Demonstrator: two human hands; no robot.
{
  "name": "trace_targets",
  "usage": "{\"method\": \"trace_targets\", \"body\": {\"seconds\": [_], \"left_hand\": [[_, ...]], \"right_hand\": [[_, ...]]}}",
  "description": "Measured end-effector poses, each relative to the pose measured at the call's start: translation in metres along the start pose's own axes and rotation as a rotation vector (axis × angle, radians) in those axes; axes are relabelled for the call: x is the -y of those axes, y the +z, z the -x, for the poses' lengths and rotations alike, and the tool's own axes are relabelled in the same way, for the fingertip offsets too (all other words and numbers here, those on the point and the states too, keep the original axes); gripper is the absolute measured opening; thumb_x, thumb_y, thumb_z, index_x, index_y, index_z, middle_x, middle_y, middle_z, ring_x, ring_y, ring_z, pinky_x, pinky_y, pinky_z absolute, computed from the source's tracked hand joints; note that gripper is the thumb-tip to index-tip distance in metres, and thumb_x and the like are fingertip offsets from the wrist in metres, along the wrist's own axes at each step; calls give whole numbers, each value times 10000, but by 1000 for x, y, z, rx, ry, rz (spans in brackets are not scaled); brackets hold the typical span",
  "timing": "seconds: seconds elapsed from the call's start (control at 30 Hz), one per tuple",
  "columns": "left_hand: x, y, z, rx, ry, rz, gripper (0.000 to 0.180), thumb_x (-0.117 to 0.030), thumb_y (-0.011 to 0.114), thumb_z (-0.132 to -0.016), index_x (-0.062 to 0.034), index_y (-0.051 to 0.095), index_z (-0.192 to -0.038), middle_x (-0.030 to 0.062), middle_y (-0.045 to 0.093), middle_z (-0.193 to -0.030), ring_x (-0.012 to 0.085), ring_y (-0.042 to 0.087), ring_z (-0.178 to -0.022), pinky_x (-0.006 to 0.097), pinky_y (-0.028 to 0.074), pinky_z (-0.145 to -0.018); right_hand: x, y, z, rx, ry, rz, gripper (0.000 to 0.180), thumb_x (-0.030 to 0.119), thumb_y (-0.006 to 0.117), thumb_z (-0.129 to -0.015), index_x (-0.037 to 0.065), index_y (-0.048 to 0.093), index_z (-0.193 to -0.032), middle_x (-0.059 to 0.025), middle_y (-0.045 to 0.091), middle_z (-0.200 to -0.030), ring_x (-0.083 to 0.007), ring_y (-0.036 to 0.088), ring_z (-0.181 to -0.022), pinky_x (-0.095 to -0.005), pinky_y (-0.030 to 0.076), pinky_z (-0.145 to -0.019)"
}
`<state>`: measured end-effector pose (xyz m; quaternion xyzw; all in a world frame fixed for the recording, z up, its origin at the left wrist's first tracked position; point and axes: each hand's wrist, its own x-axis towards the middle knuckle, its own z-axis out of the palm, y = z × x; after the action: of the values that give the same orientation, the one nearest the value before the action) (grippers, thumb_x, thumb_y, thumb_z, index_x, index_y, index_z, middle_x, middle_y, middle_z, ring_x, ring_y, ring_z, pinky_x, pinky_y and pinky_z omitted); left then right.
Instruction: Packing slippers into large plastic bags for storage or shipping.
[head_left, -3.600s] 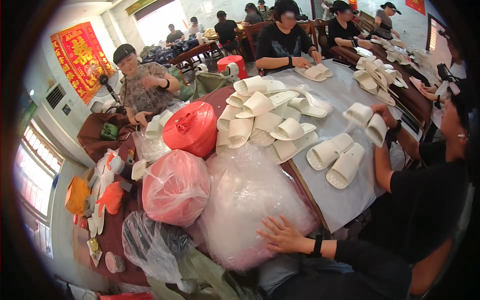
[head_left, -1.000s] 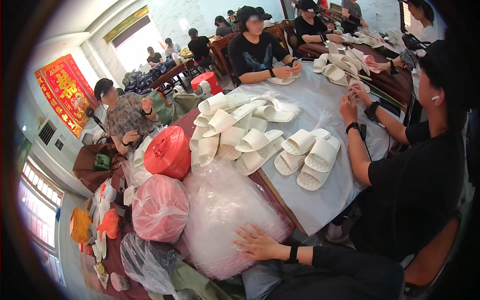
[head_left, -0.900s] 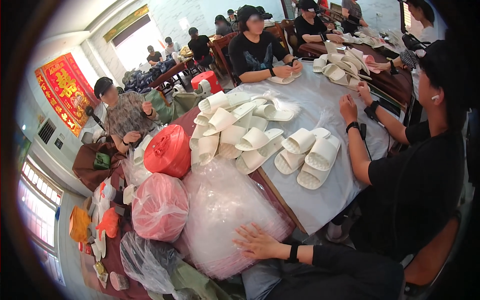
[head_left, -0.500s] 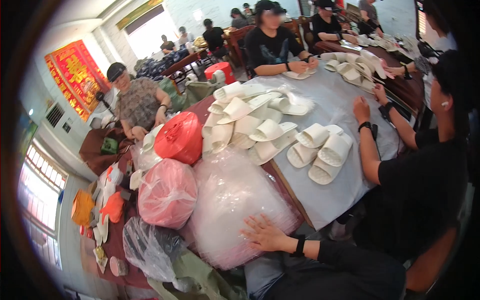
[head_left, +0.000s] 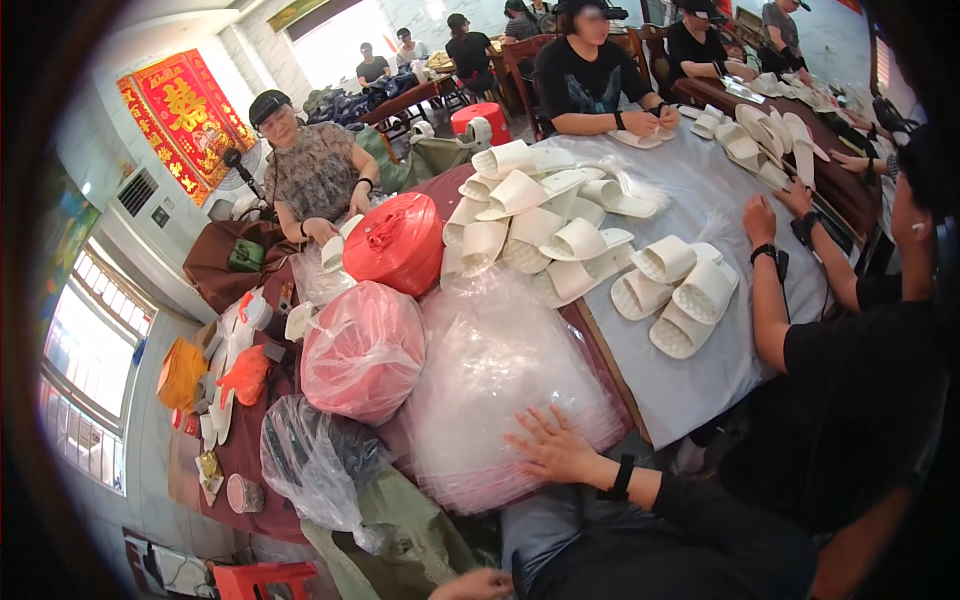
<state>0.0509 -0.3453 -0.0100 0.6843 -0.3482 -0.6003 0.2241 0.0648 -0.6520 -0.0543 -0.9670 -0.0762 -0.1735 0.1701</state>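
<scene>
My right hand (head_left: 555, 448) lies flat with its fingers spread on a tall stack of clear plastic bags (head_left: 490, 400) with pinkish edges. It grips nothing. At the lower edge only part of my left hand (head_left: 474, 585) shows, low beside my lap; its fingers are mostly cut off, and whether it holds anything is hidden. Behind the bag stack is a pile of white slippers (head_left: 520, 235), several of them stacked on one another. A smaller group of white slippers (head_left: 690, 290) rests on the pale sheet to the right.
Left of the stack sit a red roll of plastic (head_left: 395, 243) and a pink roll in a clear bag (head_left: 362, 350). A grey plastic bag (head_left: 318, 460) hangs nearer me. A co-worker (head_left: 850, 330) sits close on my right; other people (head_left: 590, 80) sit around the tables.
The view has shifted, so the table things appear further right and the room lower left shows more. My left hand has come into view at the lower edge. My right hand stays on the bags.
</scene>
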Motion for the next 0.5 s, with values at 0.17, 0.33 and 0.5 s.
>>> {"method": "trace_targets", "body": {"seconds": [0.17, 0.33, 0.5], "left_hand": [[-69, -51, -14, -867, 403, 45, 198, -87, 620, -844, -44, 654, -1034, 83, 658, -912, 133, 610, -827, 264, 475, -727], [-88, -76, -60, -1092, 344, -793, 365, -166, 655, -799, -164, 636, -1163, 170, 492, -1307, 370, 431, -1222, 480, 310, -1023], [-53, -80, -103, -1086, 126, -812, 469, -303, 645, -810, -266, 563, -1270, 139, 423, -1391, 394, 336, -1297, 578, 170, -1076]], "right_hand": [[-12, -2, 0, 49, 25, -203, 611, 372, 582, -844, 171, 396, -1390, -144, 287, -1480, -309, 234, -1383, -544, 94, -1119], [-42, -2, -2, -8, 50, -545, 605, 208, 619, -801, 122, 410, -1362, -133, 371, -1429, -286, 316, -1346, -521, 146, -1122], [-61, -64, -6, -243, 137, -434, 417, 131, 608, -794, 47, 543, -1198, -154, 563, -1216, -303, 512, -1151, -403, 390, -991]]}}
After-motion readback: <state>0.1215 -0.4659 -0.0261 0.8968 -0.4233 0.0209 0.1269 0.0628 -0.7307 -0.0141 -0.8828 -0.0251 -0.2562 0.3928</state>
